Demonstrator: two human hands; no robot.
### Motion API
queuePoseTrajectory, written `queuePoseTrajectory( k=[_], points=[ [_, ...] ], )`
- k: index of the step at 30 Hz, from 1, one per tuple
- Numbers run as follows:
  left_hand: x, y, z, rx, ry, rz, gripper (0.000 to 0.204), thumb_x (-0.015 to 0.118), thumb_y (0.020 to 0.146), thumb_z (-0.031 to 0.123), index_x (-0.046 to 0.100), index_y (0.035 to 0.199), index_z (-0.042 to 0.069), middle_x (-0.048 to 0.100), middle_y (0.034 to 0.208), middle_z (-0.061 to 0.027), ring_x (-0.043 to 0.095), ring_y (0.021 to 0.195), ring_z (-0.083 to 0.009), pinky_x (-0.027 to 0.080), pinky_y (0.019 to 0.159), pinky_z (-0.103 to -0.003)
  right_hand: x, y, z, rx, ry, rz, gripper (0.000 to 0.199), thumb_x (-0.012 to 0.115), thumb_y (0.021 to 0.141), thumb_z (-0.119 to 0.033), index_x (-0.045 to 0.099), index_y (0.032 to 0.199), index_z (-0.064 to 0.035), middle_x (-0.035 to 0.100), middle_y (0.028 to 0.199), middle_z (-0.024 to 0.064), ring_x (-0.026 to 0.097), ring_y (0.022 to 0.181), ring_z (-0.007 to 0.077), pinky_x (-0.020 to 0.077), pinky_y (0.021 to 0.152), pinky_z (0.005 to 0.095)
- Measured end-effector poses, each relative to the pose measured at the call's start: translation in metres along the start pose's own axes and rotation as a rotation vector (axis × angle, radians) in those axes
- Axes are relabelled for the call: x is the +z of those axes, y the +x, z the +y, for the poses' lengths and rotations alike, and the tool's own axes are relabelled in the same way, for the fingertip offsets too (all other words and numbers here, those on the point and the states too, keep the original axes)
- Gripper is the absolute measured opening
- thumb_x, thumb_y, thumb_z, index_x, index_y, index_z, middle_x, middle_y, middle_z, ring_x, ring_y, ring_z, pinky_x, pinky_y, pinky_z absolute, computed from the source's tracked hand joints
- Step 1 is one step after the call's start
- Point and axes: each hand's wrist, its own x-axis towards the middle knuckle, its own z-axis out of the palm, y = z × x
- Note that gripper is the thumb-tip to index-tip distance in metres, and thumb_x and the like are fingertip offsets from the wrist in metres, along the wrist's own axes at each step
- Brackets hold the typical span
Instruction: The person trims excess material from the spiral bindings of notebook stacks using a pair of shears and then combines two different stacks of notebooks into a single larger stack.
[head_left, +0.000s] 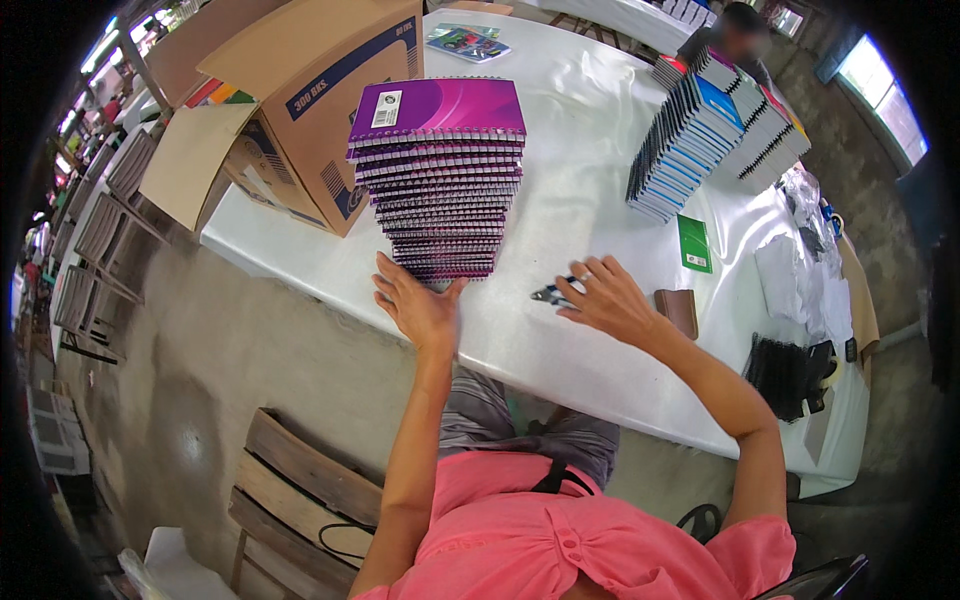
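Observation:
A tall stack of purple spiral notebooks [450,185] stands on the white table in front of me. My left hand [420,310] is at the near foot of the stack, fingers spread and thumb apart, touching its lower edge. To the right, my right hand [610,298] has its fingers curled over small pliers [546,295] with dark blue handles. Their metal tip points left, just above or on the tabletop; which of the two I cannot tell. The palm hides most of the handles.
An opened cardboard box [330,120] stands left of the stack. Blue spiral notebooks [690,135] are piled far right, near another person. A green notebook [694,244] and a brown block-like object [677,313] lie nearer. Black wire combs [778,375] sit by the right edge; a wooden chair [310,480] is below left.

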Motion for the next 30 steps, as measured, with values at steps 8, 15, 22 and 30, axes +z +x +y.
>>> queuePoseTrajectory(
  k=[8,15,22,30],
  points=[
    [0.005,0.000,-0.007,0.042,-0.007,0.036,0.129,0.091,0.062,0.034,0.008,0.152,-0.008,0.023,0.159,-0.0229,0.021,0.146,-0.0456,0.015,0.120,-0.051,-0.010,0.071,-0.004,-0.467,-0.301,0.165,0.038,0.067,0.080,-0.018,0.060,0.114,-0.0012,0.057,0.113,0.0072,0.053,0.106,0.0196,0.0443,0.090,0.0337],
    [0.009,0.002,-0.012,0.058,0.005,0.057,0.129,0.091,0.061,0.034,0.010,0.152,-0.007,0.025,0.158,-0.0235,0.023,0.144,-0.0470,0.017,0.119,-0.052,-0.003,0.087,-0.001,-0.602,-0.412,0.201,0.036,0.064,0.078,-0.014,0.061,0.112,-0.0020,0.057,0.112,0.0049,0.054,0.106,0.0179,0.0449,0.088,0.0316],
    [0.006,0.001,-0.010,0.067,0.011,0.055,0.129,0.092,0.060,0.034,0.010,0.152,-0.007,0.025,0.157,-0.0237,0.024,0.144,-0.0477,0.018,0.118,-0.051,0.002,0.090,-0.001,-0.622,-0.399,0.266,0.028,0.062,0.079,-0.016,0.062,0.104,-0.0039,0.058,0.108,0.0038,0.054,0.105,0.0167,0.0439,0.085,0.0299],
    [0.007,0.001,-0.012,0.074,0.018,0.057,0.128,0.092,0.060,0.035,0.012,0.151,-0.008,0.027,0.156,-0.0247,0.025,0.143,-0.0473,0.019,0.118,-0.051,-0.010,0.086,-0.031,-0.476,-0.439,0.141,0.026,0.062,0.078,-0.017,0.064,0.100,-0.0037,0.058,0.107,0.0045,0.053,0.106,0.0190,0.0419,0.087,0.0307]
  ],
)
